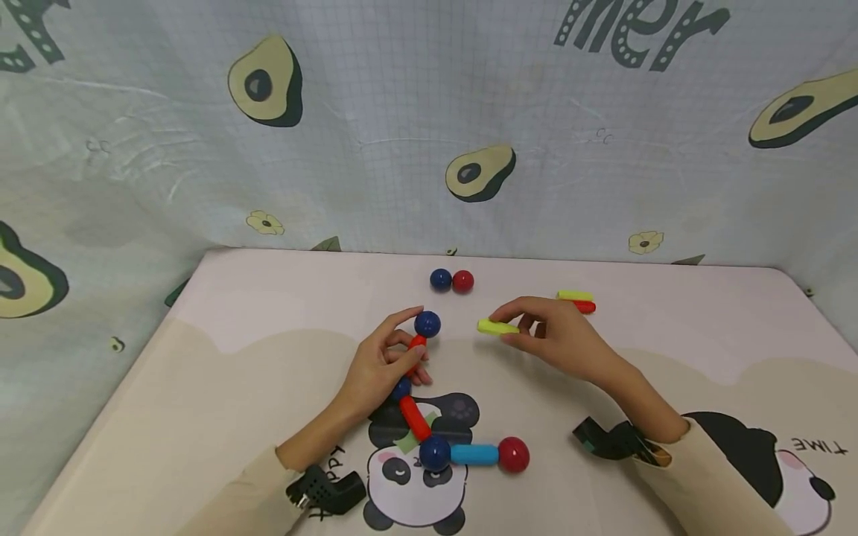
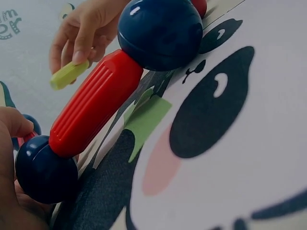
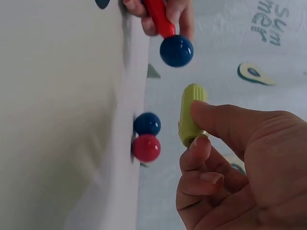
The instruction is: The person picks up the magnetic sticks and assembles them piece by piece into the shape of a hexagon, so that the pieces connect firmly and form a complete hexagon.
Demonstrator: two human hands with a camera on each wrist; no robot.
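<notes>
L fingers (image 1: pixel 397 321) pinch red rod (image 1: pixel 417 342) on ball-rod chain (image 1: pixel 415 418), R fingers (image 1: pixel 523 305) pinch yel. rod (image 1: pixel 494 327) over worktop (image 1: pixel 281 298), apart from chain's blue end ball (image 1: pixel 427 324); off-axis push might pop chain apart, stray bump roll far blue ball (image 1: pixel 440 280) & red ball (image 1: pixel 463 281).

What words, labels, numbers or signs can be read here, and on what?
"summer", split over two lines: wall cloth
"TIME", upside down: table cover
Letters beside left wrist device: partly hidden, unreadable
Head view's top left wall letters: cut off
Left wrist view's wall letters: blurred
Balls, rods: none
</notes>
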